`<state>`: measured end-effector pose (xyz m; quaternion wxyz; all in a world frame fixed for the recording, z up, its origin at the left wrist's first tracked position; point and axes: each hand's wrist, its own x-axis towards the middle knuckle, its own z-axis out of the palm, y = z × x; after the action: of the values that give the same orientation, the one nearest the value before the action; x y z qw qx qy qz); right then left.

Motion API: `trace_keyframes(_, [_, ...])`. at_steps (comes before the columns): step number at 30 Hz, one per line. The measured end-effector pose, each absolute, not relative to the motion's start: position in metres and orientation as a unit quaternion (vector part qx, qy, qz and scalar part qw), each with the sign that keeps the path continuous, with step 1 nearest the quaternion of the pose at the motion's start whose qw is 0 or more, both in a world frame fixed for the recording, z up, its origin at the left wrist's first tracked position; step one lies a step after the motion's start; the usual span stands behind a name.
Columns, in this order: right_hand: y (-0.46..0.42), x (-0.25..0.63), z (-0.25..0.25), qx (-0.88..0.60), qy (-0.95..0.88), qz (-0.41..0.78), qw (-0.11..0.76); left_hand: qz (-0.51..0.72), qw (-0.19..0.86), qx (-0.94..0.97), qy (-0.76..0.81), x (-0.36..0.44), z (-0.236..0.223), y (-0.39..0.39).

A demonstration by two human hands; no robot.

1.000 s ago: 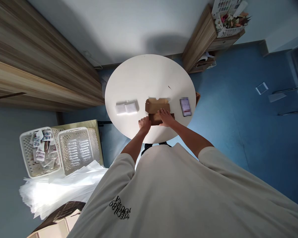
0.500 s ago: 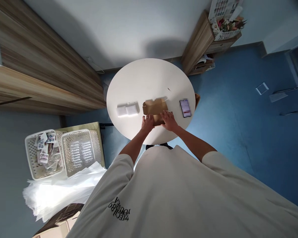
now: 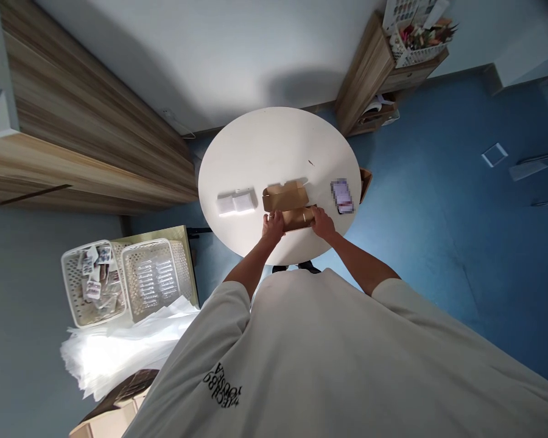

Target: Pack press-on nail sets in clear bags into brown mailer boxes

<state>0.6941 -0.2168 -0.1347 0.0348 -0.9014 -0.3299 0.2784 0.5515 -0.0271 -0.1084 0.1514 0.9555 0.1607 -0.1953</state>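
A brown cardboard box [image 3: 285, 197] lies with its lid folded back on the white round table [image 3: 274, 143]. At the left end of its tray part is my left hand [image 3: 273, 226], its fingers bent over the end wall. My right hand [image 3: 323, 223] grips the right end wall, fingers curled over it. Inside the tray between my hands, the brown cardboard shows with a small pale slit near the right end. To the left of the box lie two white packets [image 3: 236, 202]. A phone-like item with a blurred purple face [image 3: 343, 196] lies to the right.
Two white baskets [image 3: 124, 277] of small packs and clear plastic trays stand at lower left, beside white sheets [image 3: 114, 347]. A wooden cabinet [image 3: 95, 109] rises on the left. Behind the table at right is a small wooden cabinet [image 3: 364, 73]. A small dark thing [image 3: 311, 163] lies on the table.
My right hand has moved right, from over the tray's inside to its right end. My left hand stays at the left end. The view has shifted slightly.
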Motion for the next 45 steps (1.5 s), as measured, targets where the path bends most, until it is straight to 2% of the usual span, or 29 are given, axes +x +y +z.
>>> trace_keyframes(14, [-0.196,0.684,-0.126,-0.899,-0.365,0.232,0.069,-0.177,0.131,0.963,0.156,0.549,-0.112,-0.028])
trace_keyframes(23, [-0.182,0.672,-0.120,-0.906,-0.263,0.272,0.188,-0.167,0.133,0.965,0.152,0.548,-0.114,-0.028])
trace_keyframes(31, [-0.177,0.687,-0.128,-0.919,-0.183,0.339,0.085,-0.165,0.151,0.962,0.157,0.548,-0.118,-0.027])
trace_keyframes(45, [-0.163,0.687,-0.126,-0.924,-0.226,0.308,-0.022,-0.172,0.138,0.963,0.154,0.546,-0.115,-0.026])
